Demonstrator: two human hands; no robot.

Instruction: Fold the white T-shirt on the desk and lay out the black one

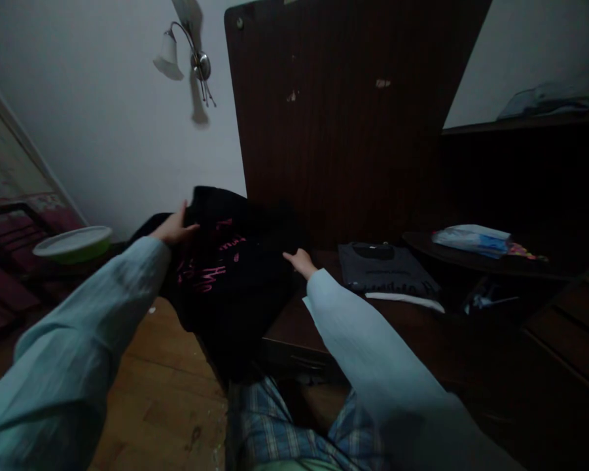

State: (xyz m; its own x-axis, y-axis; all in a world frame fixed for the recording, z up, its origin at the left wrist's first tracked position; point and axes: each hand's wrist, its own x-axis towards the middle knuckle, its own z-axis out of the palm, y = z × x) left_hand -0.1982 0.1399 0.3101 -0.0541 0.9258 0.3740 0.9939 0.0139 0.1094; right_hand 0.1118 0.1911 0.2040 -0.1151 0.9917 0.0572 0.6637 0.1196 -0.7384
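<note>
A black garment with pink lettering (226, 275) hangs in front of me, partly draped over the left end of a dark wooden table (294, 320). My left hand (173, 227) grips its upper left edge, fingers closed on the cloth. My right hand (300, 261) holds the garment's right edge just above the tabletop; its fingers are mostly hidden by the cloth. Both arms wear light blue sleeves.
A folded grey shirt (387, 269) lies on the table with a white strip beside it. A plastic bag (471, 239) rests on a round shelf at right. A tall dark wooden board (343, 118) stands behind. A green-rimmed bowl (72, 244) sits at left; a wall lamp (184, 55) hangs above.
</note>
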